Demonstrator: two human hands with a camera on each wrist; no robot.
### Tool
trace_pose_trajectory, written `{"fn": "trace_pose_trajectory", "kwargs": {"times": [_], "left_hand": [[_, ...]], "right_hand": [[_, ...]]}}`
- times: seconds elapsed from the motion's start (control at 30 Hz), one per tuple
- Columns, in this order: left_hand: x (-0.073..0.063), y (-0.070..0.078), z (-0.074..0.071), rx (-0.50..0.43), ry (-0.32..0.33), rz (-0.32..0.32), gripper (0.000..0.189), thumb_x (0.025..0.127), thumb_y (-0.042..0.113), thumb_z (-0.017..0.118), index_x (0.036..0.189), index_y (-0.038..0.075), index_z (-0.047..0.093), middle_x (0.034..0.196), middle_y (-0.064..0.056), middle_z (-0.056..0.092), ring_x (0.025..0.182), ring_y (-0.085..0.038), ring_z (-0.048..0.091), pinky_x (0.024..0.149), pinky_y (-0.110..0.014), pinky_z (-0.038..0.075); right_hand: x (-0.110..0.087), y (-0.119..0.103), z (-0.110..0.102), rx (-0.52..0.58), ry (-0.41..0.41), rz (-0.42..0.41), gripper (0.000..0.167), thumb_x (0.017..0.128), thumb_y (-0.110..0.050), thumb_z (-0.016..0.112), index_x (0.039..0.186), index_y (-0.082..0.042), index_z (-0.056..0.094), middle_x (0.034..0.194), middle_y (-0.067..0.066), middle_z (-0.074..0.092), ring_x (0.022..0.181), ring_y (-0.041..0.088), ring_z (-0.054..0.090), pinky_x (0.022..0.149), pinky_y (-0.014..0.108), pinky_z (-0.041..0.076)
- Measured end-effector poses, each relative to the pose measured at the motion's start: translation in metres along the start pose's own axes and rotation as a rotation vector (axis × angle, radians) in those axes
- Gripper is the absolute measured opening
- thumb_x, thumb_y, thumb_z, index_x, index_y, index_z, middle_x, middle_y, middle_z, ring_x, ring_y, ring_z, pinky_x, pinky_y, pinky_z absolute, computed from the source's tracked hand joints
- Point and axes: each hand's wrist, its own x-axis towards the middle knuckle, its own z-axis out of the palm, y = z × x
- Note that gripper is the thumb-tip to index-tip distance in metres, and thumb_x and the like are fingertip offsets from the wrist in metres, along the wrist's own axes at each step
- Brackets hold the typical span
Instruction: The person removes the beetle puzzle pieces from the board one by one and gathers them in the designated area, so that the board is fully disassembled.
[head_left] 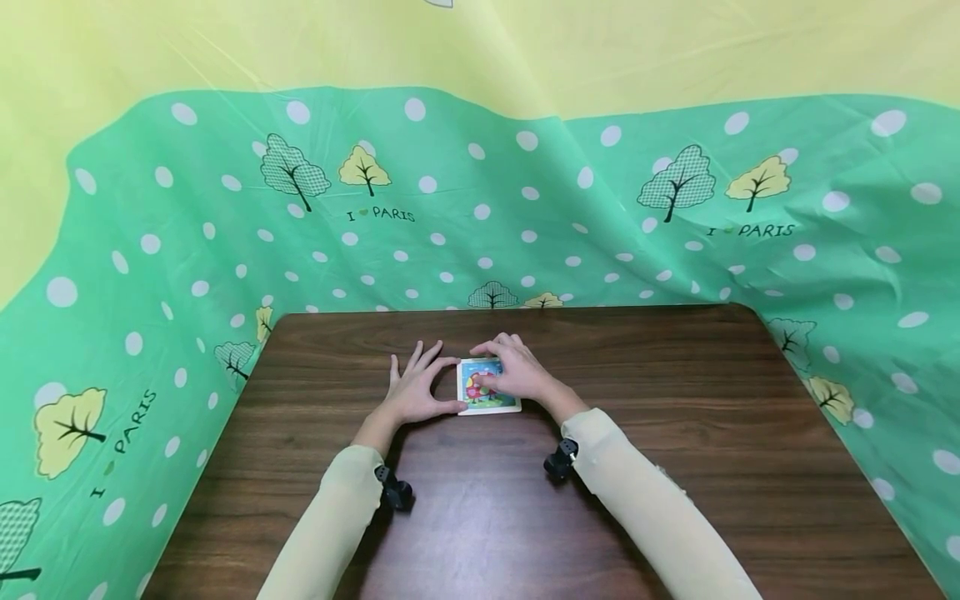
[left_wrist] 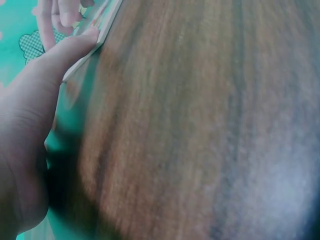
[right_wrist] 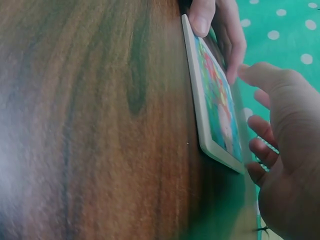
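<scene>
A small white-edged picture board [head_left: 487,402], with a blue, green and red picture, lies flat on the table. My left hand [head_left: 412,392] holds its left side, the thumb at the near corner and the index finger at the far one, the other fingers spread out. In the right wrist view the board's thick pale rim [right_wrist: 200,107] shows, with the left thumb on its corner. Over the board's right part is my right hand [head_left: 521,371], its thumb overlapping the picture in the head view. Its fingers are loosely bent, with nothing between them.
The dark wood-grain table [head_left: 675,400] spreads around the board. A green and yellow cloth [head_left: 480,183] with white dots and printed trees hangs behind and at the sides. Each wrist wears a small black camera [head_left: 561,461].
</scene>
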Motion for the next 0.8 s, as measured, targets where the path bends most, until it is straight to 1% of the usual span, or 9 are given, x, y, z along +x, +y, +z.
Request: {"fn": "trace_pose_trajectory", "kwargs": {"times": [0.07,0.13,0.2,0.23,0.3,0.43,0.47,0.63,0.8], "left_hand": [[0.001,-0.001,0.001,-0.012,0.001,-0.004,0.092,0.083,0.08,0.081,0.16,0.037,0.057,0.19,-0.01,0.027,0.179,-0.049,0.008,0.132,-0.088,-0.009],[0.002,-0.001,0.001,-0.015,0.004,-0.008,0.09,0.083,0.077,0.083,0.159,0.037,0.058,0.19,-0.009,0.026,0.179,-0.048,0.007,0.132,-0.088,-0.009],[0.002,-0.002,0.003,-0.021,0.005,-0.014,0.089,0.083,0.074,0.085,0.159,0.038,0.058,0.191,-0.008,0.025,0.18,-0.046,0.006,0.133,-0.086,-0.01],[0.002,-0.002,0.003,-0.022,0.004,-0.018,0.089,0.083,0.074,0.085,0.159,0.038,0.058,0.191,-0.007,0.025,0.18,-0.045,0.006,0.133,-0.086,-0.01],[0.003,-0.003,0.003,-0.024,0.003,-0.023,0.089,0.083,0.074,0.086,0.159,0.039,0.058,0.191,-0.006,0.024,0.18,-0.044,0.005,0.134,-0.085,-0.01],[0.004,-0.003,0.004,-0.037,-0.006,-0.04,0.09,0.082,0.074,0.088,0.159,0.04,0.058,0.191,-0.005,0.023,0.181,-0.043,0.004,0.134,-0.085,-0.011],[0.005,-0.002,0.004,-0.042,-0.009,-0.046,0.09,0.082,0.073,0.088,0.159,0.039,0.058,0.191,-0.005,0.023,0.181,-0.042,0.003,0.134,-0.085,-0.011],[0.007,-0.002,0.005,-0.06,-0.023,-0.073,0.088,0.082,0.068,0.091,0.158,0.039,0.057,0.192,-0.006,0.021,0.181,-0.042,0.0,0.133,-0.085,-0.013],[0.007,-0.003,0.005,-0.068,-0.025,-0.07,0.088,0.083,0.065,0.092,0.159,0.039,0.056,0.192,-0.007,0.02,0.181,-0.043,-0.002,0.133,-0.085,-0.014]], "right_hand": [[0.004,0.014,0.009,-0.014,0.016,-0.014,0.049,0.097,-0.038,0.085,0.139,-0.016,0.076,0.123,0.012,0.066,0.113,0.029,0.052,0.098,0.044,0.045],[0.004,0.015,0.01,-0.01,0.016,-0.007,0.047,0.097,-0.041,0.084,0.137,-0.017,0.077,0.122,0.01,0.065,0.111,0.028,0.052,0.096,0.043,0.044],[0.003,0.013,0.009,0.001,0.005,0.014,0.046,0.097,-0.04,0.084,0.136,-0.016,0.078,0.122,0.012,0.065,0.112,0.029,0.051,0.098,0.046,0.043],[0.004,0.016,0.012,-0.01,0.01,0.012,0.046,0.098,-0.042,0.083,0.136,-0.016,0.078,0.122,0.012,0.064,0.111,0.029,0.05,0.097,0.044,0.042],[0.0,0.004,0.005,0.018,-0.01,0.049,0.045,0.096,-0.037,0.085,0.135,-0.015,0.079,0.122,0.013,0.063,0.112,0.03,0.05,0.098,0.046,0.041],[-0.001,0.0,0.006,0.003,-0.03,0.085,0.045,0.097,-0.034,0.084,0.137,-0.015,0.078,0.125,0.014,0.061,0.114,0.03,0.048,0.1,0.046,0.04],[-0.003,-0.005,0.004,0.011,-0.042,0.104,0.045,0.096,-0.032,0.085,0.137,-0.015,0.078,0.126,0.014,0.061,0.115,0.03,0.048,0.101,0.047,0.04],[-0.002,-0.006,0.006,-0.015,-0.052,0.128,0.047,0.097,-0.034,0.087,0.139,-0.016,0.077,0.13,0.013,0.06,0.119,0.029,0.048,0.103,0.046,0.04],[-0.001,-0.005,0.006,-0.012,-0.057,0.135,0.049,0.096,-0.035,0.088,0.141,-0.016,0.077,0.131,0.013,0.06,0.121,0.03,0.049,0.104,0.046,0.041]]}}
